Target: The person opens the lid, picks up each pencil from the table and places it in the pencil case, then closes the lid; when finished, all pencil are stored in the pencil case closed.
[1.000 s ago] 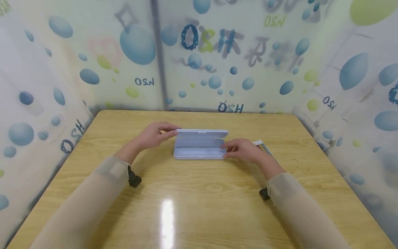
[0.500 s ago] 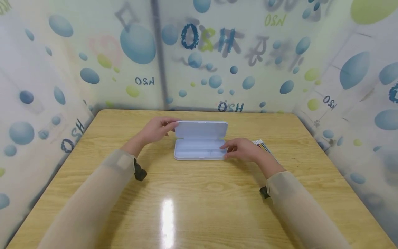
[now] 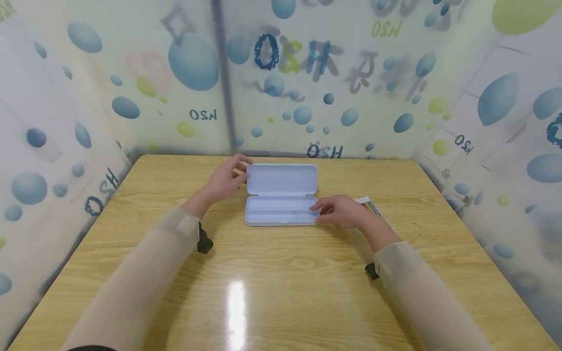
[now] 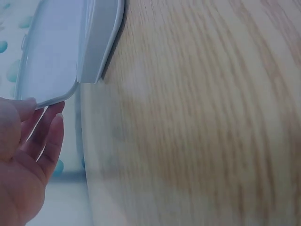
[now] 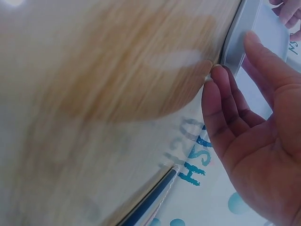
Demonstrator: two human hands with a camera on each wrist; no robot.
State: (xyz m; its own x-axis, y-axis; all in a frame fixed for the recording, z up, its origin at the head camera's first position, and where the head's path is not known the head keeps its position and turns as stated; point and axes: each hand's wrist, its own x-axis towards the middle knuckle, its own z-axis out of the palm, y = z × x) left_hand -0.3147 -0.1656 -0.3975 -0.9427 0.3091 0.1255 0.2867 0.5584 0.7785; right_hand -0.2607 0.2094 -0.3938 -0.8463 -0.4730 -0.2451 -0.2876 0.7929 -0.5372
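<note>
A pale lilac pencil case (image 3: 270,218) stands on the table with its lid (image 3: 282,179) swung back. Thin dividers split its base into compartments, and nothing lies in them. At the lid's left edge, my left hand (image 3: 223,180) pinches the corner; the left wrist view shows the thumb on the inner face and the fingers (image 4: 52,134) behind. My right hand (image 3: 344,211) holds the right end of the base, its thumb (image 5: 263,54) over the wall and the other fingertips low at the outside.
A bundle of thin pencils (image 3: 373,208) with white ends lies to the right, partly hidden behind my right hand and wrist. The wooden table (image 3: 298,287) meets patterned walls (image 3: 303,131) at the back and sides.
The lid has swung up and back from partly closed to wide open, with my left hand moving away from me along with it. My right hand has stayed at the base.
</note>
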